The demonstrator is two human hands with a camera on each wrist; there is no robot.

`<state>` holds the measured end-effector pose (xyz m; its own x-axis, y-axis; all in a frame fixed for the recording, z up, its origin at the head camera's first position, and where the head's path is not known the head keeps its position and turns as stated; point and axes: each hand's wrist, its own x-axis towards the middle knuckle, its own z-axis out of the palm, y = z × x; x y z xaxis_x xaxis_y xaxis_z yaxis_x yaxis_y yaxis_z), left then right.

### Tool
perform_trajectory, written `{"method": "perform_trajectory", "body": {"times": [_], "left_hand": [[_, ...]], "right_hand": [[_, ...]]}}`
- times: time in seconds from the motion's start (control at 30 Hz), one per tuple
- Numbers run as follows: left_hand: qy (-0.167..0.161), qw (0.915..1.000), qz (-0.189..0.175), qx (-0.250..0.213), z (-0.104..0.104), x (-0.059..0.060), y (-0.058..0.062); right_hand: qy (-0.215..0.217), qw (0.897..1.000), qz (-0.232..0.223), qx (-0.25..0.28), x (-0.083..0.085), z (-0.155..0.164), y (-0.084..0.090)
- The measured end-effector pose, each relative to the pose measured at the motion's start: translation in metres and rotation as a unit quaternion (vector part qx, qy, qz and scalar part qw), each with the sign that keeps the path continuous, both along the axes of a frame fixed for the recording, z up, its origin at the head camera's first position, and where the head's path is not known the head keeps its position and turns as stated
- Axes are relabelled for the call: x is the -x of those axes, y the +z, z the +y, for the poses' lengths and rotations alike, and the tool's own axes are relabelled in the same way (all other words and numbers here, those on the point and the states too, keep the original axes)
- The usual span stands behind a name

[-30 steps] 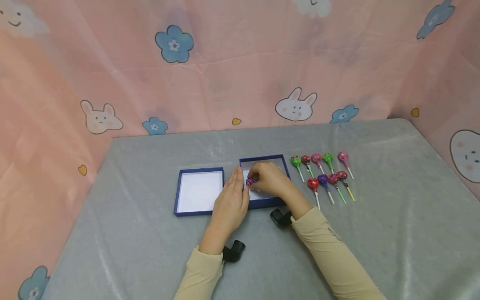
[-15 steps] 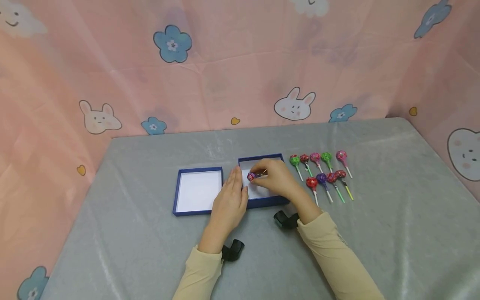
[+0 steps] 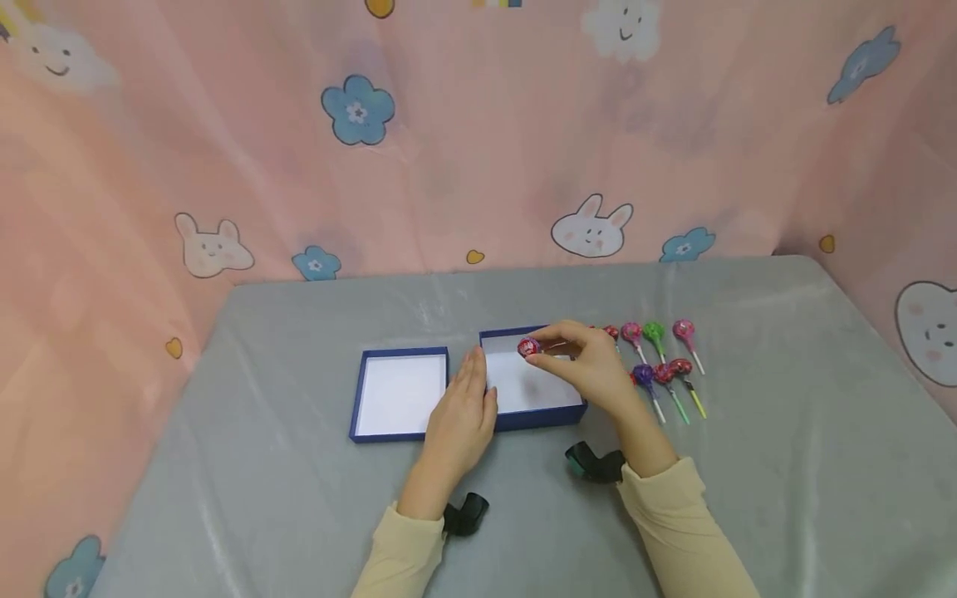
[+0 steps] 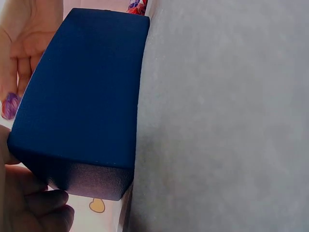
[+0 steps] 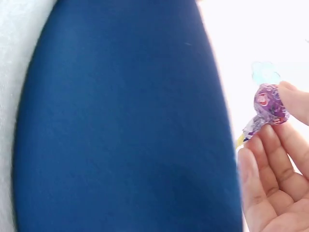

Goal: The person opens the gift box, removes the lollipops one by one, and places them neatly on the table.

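Note:
My right hand (image 3: 598,365) pinches a lollipop (image 3: 528,347) in purple and red wrapping, above a blue box (image 3: 534,421) with a white inside. In the right wrist view the thumb and fingers hold the lollipop (image 5: 270,104) by its round head, and its yellowish stick points down and left. My left hand (image 3: 459,407) lies along the box's left wall with straight fingers. The left wrist view shows its thumb touching the corner of the box (image 4: 84,92) and its fingers by the end wall. Part of the box's inside is hidden behind my hands.
A shallow blue-rimmed tray or lid (image 3: 399,436) with a white inside lies left of my left hand. Several lollipops (image 3: 654,334) lie in two rows right of the box, some hidden by my right hand. Behind the grey table (image 3: 284,498) hangs a pink curtain (image 3: 463,166).
My right hand has lifted the lollipop from low in the box, up and to the right. The left hand stays by the box wall. The head view has tilted up slightly.

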<state>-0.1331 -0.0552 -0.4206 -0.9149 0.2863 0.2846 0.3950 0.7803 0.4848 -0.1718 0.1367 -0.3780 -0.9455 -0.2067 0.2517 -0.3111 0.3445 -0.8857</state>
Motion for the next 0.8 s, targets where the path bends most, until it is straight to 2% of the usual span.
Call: {"method": "perform_trajectory", "body": {"times": [0.17, 0.37, 0.47, 0.6, 0.7, 0.8], "left_hand": [[0.01, 0.9999, 0.01, -0.007, -0.002, -0.003, -0.004], [-0.003, 0.9997, 0.02, -0.013, 0.001, -0.007, -0.01], [-0.005, 0.9996, 0.025, -0.012, 0.003, -0.008, -0.01], [0.004, 0.9993, 0.035, -0.013, 0.003, -0.006, -0.004], [0.005, 0.9993, 0.034, -0.012, 0.005, -0.007, -0.005], [0.005, 0.9994, 0.031, -0.012, 0.005, -0.006, -0.004]], "right_hand": [[-0.016, 0.998, -0.039, 0.05, -0.005, 0.009, 0.003], [-0.05, 0.992, -0.049, 0.103, -0.009, 0.026, 0.001], [-0.072, 0.989, -0.05, 0.12, -0.01, 0.039, 0.002], [-0.089, 0.982, -0.042, 0.161, -0.007, 0.056, 0.012], [-0.104, 0.976, -0.028, 0.19, -0.011, 0.08, 0.014], [-0.135, 0.976, -0.01, 0.169, -0.014, 0.106, 0.017]]}}
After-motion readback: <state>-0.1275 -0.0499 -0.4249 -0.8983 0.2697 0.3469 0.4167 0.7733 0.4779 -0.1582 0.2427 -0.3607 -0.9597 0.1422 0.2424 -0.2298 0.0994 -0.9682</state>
